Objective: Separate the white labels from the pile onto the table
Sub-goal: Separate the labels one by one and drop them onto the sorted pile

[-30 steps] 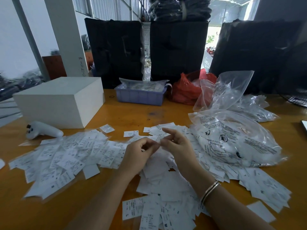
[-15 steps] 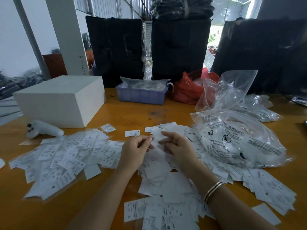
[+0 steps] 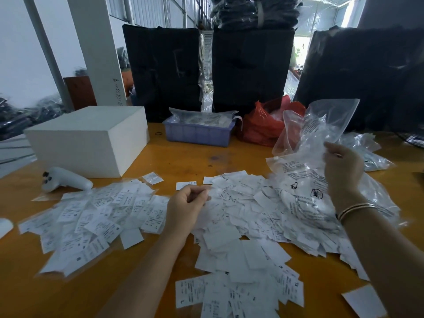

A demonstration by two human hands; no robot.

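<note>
A broad pile of white printed labels [image 3: 243, 216] covers the middle of the orange table [image 3: 188, 161]. A second spread of labels [image 3: 91, 214], some in clear sleeves, lies to the left. My left hand [image 3: 185, 207] hovers between the two piles, fingers curled, pinching a small white label [image 3: 210, 193] at its fingertips. My right hand [image 3: 343, 167] is raised at the far right with curled fingers, against a standing clear plastic bag [image 3: 321, 125]. Whether it holds anything I cannot tell. A bracelet sits on that wrist.
A large printed clear bag [image 3: 305, 191] lies on the right part of the pile. A white foam block [image 3: 89, 138] and a white controller [image 3: 66, 181] sit at the left. A lilac tray [image 3: 197, 134], a red bag [image 3: 261, 127] and black bags [image 3: 250, 70] line the back.
My hands were together over the middle pile, working on one label. My right hand has swung up and right to the clear bag; my left hand stays low with the label.
</note>
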